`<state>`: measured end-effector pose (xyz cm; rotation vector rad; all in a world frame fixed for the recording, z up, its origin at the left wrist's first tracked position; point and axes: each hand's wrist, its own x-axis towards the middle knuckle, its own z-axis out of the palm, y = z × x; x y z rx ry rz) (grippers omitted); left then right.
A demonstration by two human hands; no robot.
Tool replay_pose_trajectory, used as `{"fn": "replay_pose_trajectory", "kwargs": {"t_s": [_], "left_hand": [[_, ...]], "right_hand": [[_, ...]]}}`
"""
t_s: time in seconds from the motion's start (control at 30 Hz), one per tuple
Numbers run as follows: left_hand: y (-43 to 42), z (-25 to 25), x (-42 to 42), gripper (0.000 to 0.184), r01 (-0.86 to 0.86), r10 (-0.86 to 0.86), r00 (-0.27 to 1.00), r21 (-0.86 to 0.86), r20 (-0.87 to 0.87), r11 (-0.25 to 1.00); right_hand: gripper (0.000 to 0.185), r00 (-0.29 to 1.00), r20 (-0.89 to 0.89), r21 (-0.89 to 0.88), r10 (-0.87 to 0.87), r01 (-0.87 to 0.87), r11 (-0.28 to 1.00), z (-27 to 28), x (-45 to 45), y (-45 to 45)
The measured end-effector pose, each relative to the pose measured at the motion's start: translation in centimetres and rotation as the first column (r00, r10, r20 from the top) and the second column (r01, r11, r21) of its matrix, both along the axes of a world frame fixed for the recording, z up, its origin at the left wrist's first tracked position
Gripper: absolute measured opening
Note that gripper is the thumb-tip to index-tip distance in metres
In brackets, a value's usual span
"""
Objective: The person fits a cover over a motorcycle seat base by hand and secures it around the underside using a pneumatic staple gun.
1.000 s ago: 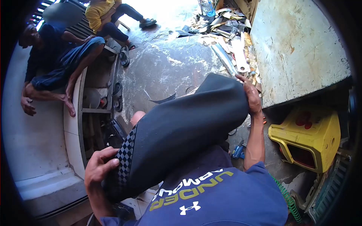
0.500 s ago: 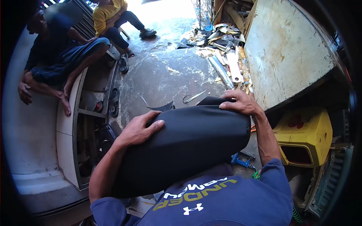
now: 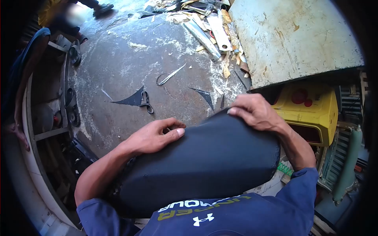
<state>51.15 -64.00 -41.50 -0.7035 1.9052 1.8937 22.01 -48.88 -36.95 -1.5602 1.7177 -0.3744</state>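
A long black motorcycle seat (image 3: 204, 157) with a smooth cover lies across my lap, against my shirt. My left hand (image 3: 157, 135) grips its far edge, thumb on top and fingers curled over the side, mostly out of sight. Toward the right end, my right hand (image 3: 258, 112) pinches the far edge of the cover between thumb and bent fingers, where the black material is drawn up into a slanted fold. On the floor beyond are scissors (image 3: 171, 75), a pointed black scrap (image 3: 130, 98) with a dark looped item (image 3: 147, 103) beside it, and a smaller black scrap (image 3: 204, 96).
Offcuts and debris (image 3: 197, 11) are heaped at the back, near a silvery tube (image 3: 202, 40). A worn pale panel (image 3: 295, 39) and yellow casing (image 3: 307, 114) stand right. At left are an open shelf (image 3: 51, 133), sandals (image 3: 75, 53) and a seated person's leg (image 3: 29, 67).
My view has tipped downward and shows more floor. The right hand has shifted along the far edge, and the cover there is now lifted in a fold. The left hand still holds the edge.
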Motion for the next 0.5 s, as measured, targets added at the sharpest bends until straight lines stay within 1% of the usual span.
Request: {"fn": "replay_pose_trajectory", "kwargs": {"t_s": [0.07, 0.1, 0.13, 0.2, 0.23, 0.27, 0.3, 0.33, 0.37, 0.4, 0.47, 0.5], "left_hand": [[0.1, 0.3, -2.3, 0.056, 0.001, 0.0, 1.0, 0.079, -0.005, 0.997], [0.4, 0.2, -3.1, 0.047, -0.028, 0.04, 0.996, 0.162, -0.074, 0.986], [0.2, 0.2, -4.0, 0.047, -0.027, 0.04, 0.996, 0.157, -0.081, 0.987], [-0.1, 0.5, -4.9, 0.036, 0.064, -0.047, 0.996, 0.224, -0.077, 0.972], [-0.1, 1.1, -5.1, 0.029, 0.077, -0.058, 0.995, 0.268, -0.08, 0.96], [-0.2, 1.3, -4.9, 0.029, 0.067, -0.049, 0.996, 0.266, -0.072, 0.962], [-0.1, 1.4, -4.7, 0.031, 0.064, -0.035, 0.993, 0.275, -0.109, 0.959], [0.1, 1.3, -4.4, 0.033, 0.068, -0.027, 0.989, 0.29, -0.143, 0.955], [0.3, 0.7, -4.2, 0.036, 0.083, -0.058, 0.993, 0.249, -0.105, 0.965], [0.5, 0.9, -4.3, 0.036, 0.083, -0.059, 0.993, 0.255, -0.101, 0.963], [1.0, 1.7, -4.7, 0.034, 0.191, -0.185, 0.981, 0.117, -0.062, 0.975], [1.6, 1.1, -4.8, 0.034, 0.188, -0.182, 0.982, 0.125, -0.056, 0.974]], "right_hand": [[0.018, 0.994, -0.1, -0.22, -0.049, 0.026, 0.975, 2.0, -0.4, 0.8], [0.016, 0.993, -0.031, -0.248, -0.115, 0.104, 0.963, 1.6, 0.3, 1.7], [0.018, 0.989, 0.074, -0.215, -0.129, 0.142, 0.966, 0.9, 0.2, 1.9], [0.024, 0.968, 0.216, -0.034, -0.128, 0.138, 0.99, 0.9, -0.4, 1.5], [0.029, 0.923, 0.31, 0.263, -0.228, 0.147, 0.954, 1.3, -0.6, 1.2], [0.029, 0.923, 0.317, 0.262, -0.219, 0.137, 0.955, 1.9, -0.5, 0.6], [0.03, 0.929, 0.351, 0.289, -0.117, 0.011, 0.957, 2.4, 0.1, 0.0], [0.03, 0.915, 0.395, 0.318, -0.079, -0.056, 0.946, 2.2, 0.6, -0.5], [0.031, 0.897, 0.439, 0.345, -0.044, -0.124, 0.93, 2.0, 1.1, -0.9], [0.031, 0.876, 0.482, 0.37, -0.012, -0.191, 0.909, 1.9, 1.6, -1.3], [0.03, 0.884, 0.414, 0.224, 0.219, -0.332, 0.916, 1.1, 1.9, -2.6], [0.026, 0.891, 0.432, 0.213, 0.143, -0.255, 0.943, 0.8, 2.2, -2.4]]}}
